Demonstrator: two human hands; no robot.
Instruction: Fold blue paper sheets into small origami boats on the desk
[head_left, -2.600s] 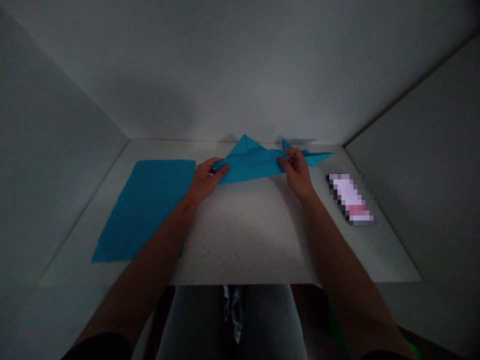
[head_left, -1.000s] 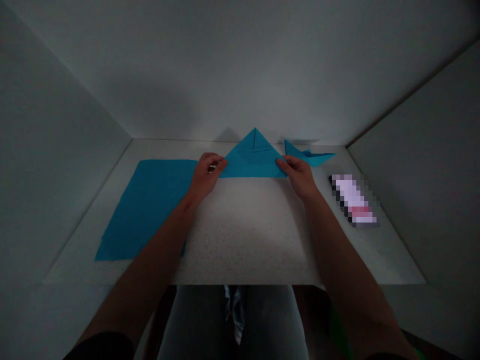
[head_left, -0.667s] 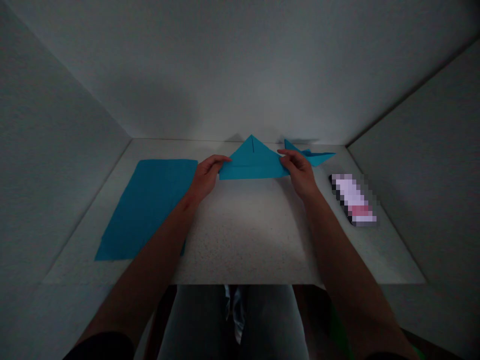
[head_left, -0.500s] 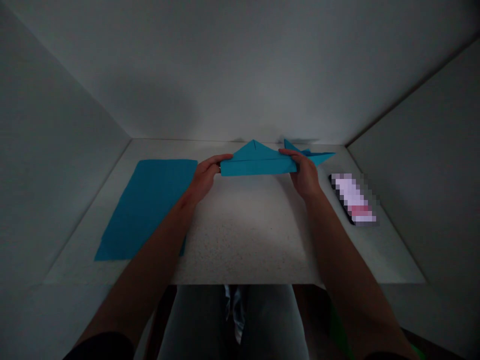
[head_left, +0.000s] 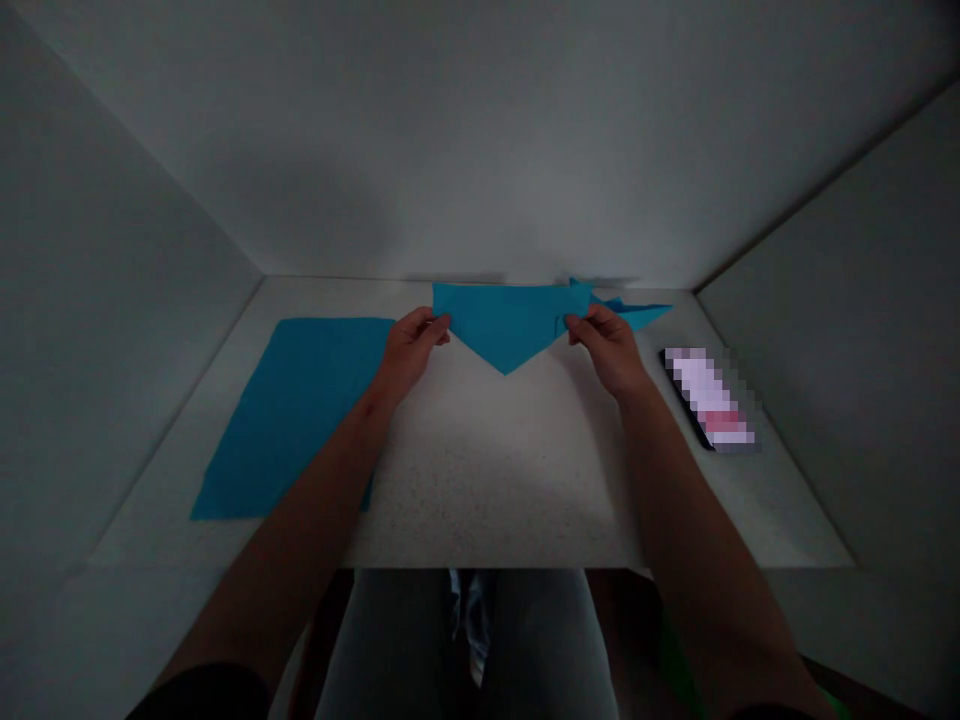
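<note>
Between my hands is a folded sheet of blue paper (head_left: 506,325), held up over the far part of the table. Its straight edge is at the top and its point faces down toward me. My left hand (head_left: 411,345) pinches the left end between thumb and fingers. At the right end, the thumb and fingers of my right hand (head_left: 607,345) are closed on the paper. Just behind my right hand lies a folded blue paper shape (head_left: 637,314) with pointed tips, partly hidden by that hand and the held paper.
Flat blue paper (head_left: 292,410) lies at the left of the pale table (head_left: 495,480), partly under my left forearm. A phone (head_left: 709,400) with a lit, pixelated screen rests at the right. Walls (head_left: 480,140) enclose the table at the back and both sides.
The folded paper has been flipped over: its point faced away from me and now faces toward me, and the folded strip along the near edge no longer shows. Both hands still hold its ends.
</note>
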